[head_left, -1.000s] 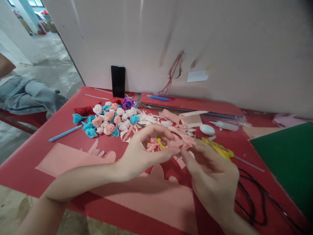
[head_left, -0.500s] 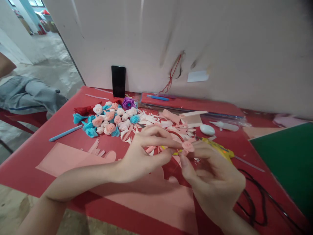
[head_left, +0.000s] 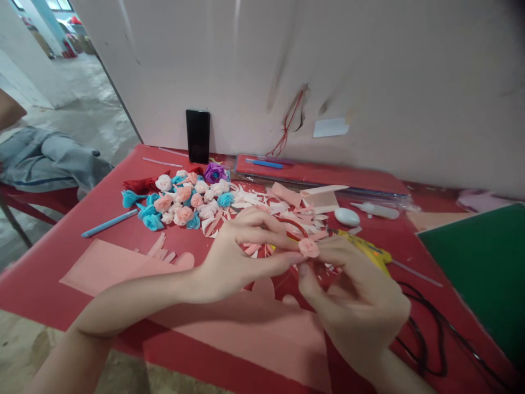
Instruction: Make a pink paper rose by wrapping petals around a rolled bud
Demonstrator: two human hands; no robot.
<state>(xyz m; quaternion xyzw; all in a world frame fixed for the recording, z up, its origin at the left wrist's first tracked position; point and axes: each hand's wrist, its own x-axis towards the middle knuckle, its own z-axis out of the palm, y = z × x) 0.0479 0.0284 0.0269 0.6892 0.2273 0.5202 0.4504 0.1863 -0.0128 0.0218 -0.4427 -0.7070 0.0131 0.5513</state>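
Note:
A small pink paper rose [head_left: 308,248] is held above the table between my two hands. My right hand [head_left: 356,295] grips it from the right, thumb below and fingers curled at its side. From the left, my left hand [head_left: 246,251] pinches the rose's edge between thumb and forefinger. Beneath the hands lie a large pink paper sheet [head_left: 254,339] and a rounded pink paper piece [head_left: 263,288]. Pink and white paper scraps [head_left: 254,197] are scattered behind the left hand. A yellow glue gun [head_left: 371,254] rests partly hidden behind my right hand.
Finished paper flowers [head_left: 184,197] cluster at the left back. Beside them are a blue pen [head_left: 109,223] and a dark phone [head_left: 198,137] leaning on the wall. To the right are a white oval object [head_left: 346,217], a squeeze bottle [head_left: 376,210], a black cord [head_left: 443,323] and a green board [head_left: 479,273].
The rose has shifted slightly left and turned its face more towards me. My left thumb and forefinger have closed in on its edge.

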